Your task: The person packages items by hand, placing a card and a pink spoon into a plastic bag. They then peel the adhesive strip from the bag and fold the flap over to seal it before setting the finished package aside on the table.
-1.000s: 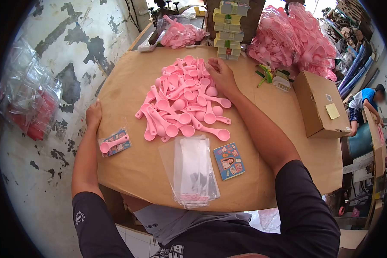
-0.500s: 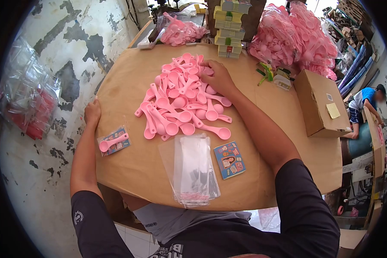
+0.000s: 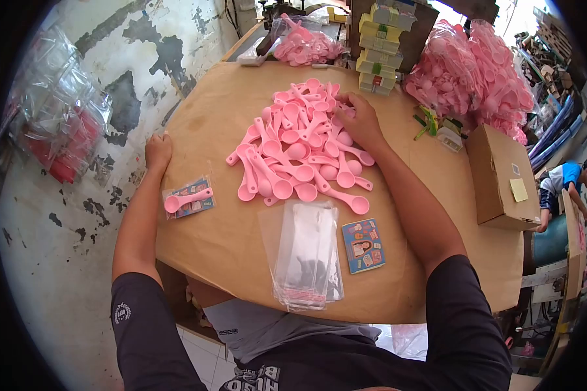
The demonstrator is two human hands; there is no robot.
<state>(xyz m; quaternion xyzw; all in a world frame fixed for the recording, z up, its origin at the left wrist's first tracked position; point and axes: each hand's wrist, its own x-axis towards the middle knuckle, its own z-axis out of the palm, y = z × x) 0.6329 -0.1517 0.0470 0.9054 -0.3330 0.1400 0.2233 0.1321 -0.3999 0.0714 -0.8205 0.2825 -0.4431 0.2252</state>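
A heap of pink measuring spoons (image 3: 298,151) lies on the paper-covered table (image 3: 202,251). At the heap's far right side rests my right hand (image 3: 361,120), thumb and forefinger apart against the spoons; no spoon is lifted in it. My left hand (image 3: 157,154) is closed over the table's left edge. Near that forearm, one pink spoon (image 3: 189,200) lies on a printed card in a clear bag (image 3: 205,187). Closer to my body is a stack of clear plastic bags (image 3: 306,251), with a stack of blue printed cards (image 3: 364,246) to its right.
Stacked card bundles (image 3: 378,49) stand at the back, near a smaller bag of pink spoons (image 3: 304,45). Large bags of spoons (image 3: 469,75) and a cardboard box (image 3: 502,179) are on the right. Another person (image 3: 561,186) works beyond the box. Clear bags (image 3: 59,104) hang on the left wall.
The whole view has shifted, so the table and its contents appear farther right. Both hands stay at about the same spots, the right by the heap and the left on the edge.
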